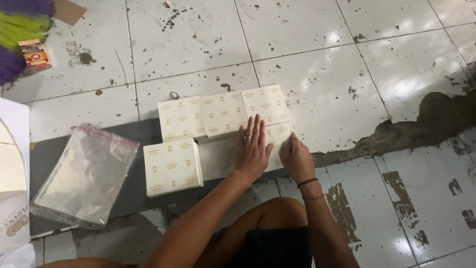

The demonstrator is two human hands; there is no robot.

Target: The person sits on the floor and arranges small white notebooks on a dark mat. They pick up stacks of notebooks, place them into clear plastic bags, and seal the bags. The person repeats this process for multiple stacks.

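Several cream cardboard boxes with gold print lie side by side on the tiled floor. Three of them form a back row (223, 113). One more box (172, 167) sits in front at the left. My left hand (252, 149) lies flat, fingers spread, on a pale box or sheet (216, 156) in the front row. My right hand (295, 159) rests beside it, fingers bent down on the right edge of another box (277, 135). Neither hand lifts anything.
An empty clear zip bag (84, 176) lies at the left on a dark grey mat (136, 186). White paper packaging (14, 178) is at the far left. A small orange box (34, 54) and purple-green fibres (20, 25) are at the top left. My bent knee (277, 218) is below.
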